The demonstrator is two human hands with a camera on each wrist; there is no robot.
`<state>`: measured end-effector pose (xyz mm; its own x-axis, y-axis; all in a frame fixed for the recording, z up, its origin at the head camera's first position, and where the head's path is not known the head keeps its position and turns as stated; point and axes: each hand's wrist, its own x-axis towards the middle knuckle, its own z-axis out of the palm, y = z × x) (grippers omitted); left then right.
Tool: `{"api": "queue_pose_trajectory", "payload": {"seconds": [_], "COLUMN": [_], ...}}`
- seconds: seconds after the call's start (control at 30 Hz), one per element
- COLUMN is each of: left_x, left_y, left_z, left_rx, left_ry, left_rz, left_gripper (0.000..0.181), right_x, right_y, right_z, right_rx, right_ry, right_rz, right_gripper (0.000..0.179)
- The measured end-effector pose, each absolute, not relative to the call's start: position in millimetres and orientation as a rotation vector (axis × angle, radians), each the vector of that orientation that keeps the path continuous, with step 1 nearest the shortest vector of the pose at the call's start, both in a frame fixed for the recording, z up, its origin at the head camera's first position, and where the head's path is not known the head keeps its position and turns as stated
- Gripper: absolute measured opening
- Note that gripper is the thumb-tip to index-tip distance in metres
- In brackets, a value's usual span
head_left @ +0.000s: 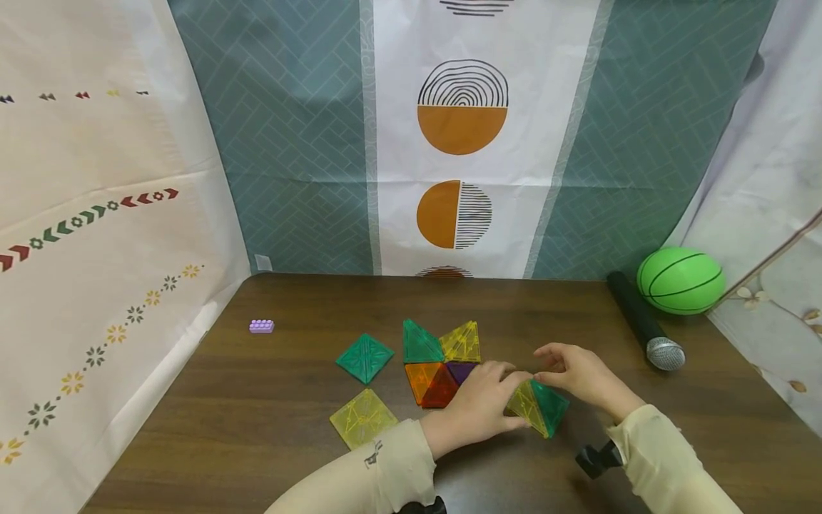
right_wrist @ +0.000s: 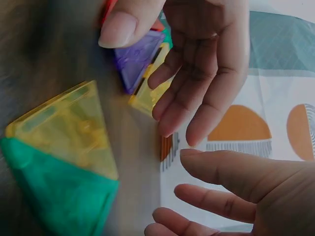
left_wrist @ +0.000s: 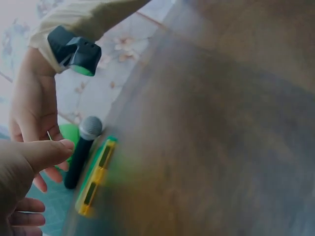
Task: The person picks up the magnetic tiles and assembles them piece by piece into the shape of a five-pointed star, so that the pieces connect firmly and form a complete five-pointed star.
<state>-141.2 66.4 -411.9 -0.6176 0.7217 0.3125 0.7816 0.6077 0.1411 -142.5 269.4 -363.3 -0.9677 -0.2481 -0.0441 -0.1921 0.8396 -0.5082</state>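
Observation:
My left hand (head_left: 478,407) hovers over the table with its fingers loosely bent and nothing between them. Facing it, my right hand (head_left: 581,375) is also raised and holds nothing. Below and between the hands lie a translucent yellow triangular magnetic tile (head_left: 528,410) and a green triangular tile (head_left: 551,408), edge to edge; both hands stand apart from them in the right wrist view. Left of this pair is a flat cluster with a green triangle (head_left: 420,344), yellow tile (head_left: 464,344), orange tile (head_left: 419,378), red tile (head_left: 439,389) and purple tile (right_wrist: 138,59), partly hidden by my left hand.
A green diamond of tiles (head_left: 364,358) and a yellow square tile (head_left: 362,417) lie on the left of the brown table (head_left: 212,428). A purple toy brick (head_left: 261,326) sits farther back. A microphone (head_left: 645,321) and a green ball (head_left: 681,280) are at the back right.

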Motion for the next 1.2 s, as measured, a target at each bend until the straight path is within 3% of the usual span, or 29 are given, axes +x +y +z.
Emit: {"api": "queue_pose_trajectory", "payload": {"seconds": [0.73,1.2], "left_x": [-127,-124], "left_y": [103,106], "left_z": [-442,-444], "left_rx": [-0.972,-0.921], "left_ry": [-2.726,-2.695], "left_rz": [-0.120,-0.270], "left_gripper": [0.081,0.078], "right_x": [-125,-125], "right_y": [286,287], "right_z": [-391,-395], "right_rx": [-0.113,-0.167], "right_ry": [2.815,2.842], "right_rz": [-0.796,-0.816], "right_gripper": [0.027,0.022]}}
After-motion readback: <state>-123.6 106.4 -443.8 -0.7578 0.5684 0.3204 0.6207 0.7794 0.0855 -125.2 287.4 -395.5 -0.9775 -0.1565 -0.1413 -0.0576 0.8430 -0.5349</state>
